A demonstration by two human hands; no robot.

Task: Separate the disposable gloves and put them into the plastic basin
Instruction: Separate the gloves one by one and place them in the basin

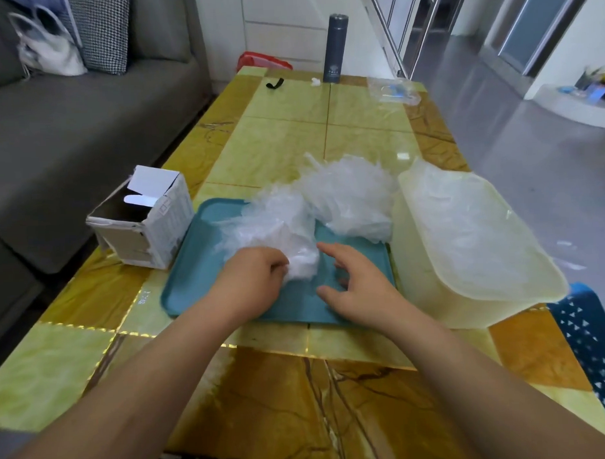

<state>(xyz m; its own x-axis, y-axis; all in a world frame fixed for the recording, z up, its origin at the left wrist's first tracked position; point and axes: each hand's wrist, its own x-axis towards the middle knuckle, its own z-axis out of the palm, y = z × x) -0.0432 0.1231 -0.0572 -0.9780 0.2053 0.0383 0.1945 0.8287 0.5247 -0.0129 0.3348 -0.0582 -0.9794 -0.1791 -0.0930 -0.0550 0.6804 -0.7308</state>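
A heap of clear disposable gloves (348,196) lies across the back of a teal tray (189,278) and onto the table. My left hand (251,279) pinches the near edge of a crumpled clump of gloves (277,226) on the tray. Just right of that clump, my right hand (359,279) hovers over the tray with its fingers spread and loosely bent, holding nothing. A cream plastic basin (415,270) stands to the right of the tray and has several clear gloves (472,230) inside.
An opened white cardboard box (146,217) sits left of the tray. A dark flask (336,49), a black clip (275,83) and a clear packet (392,90) are at the table's far end. A grey sofa (68,134) runs along the left.
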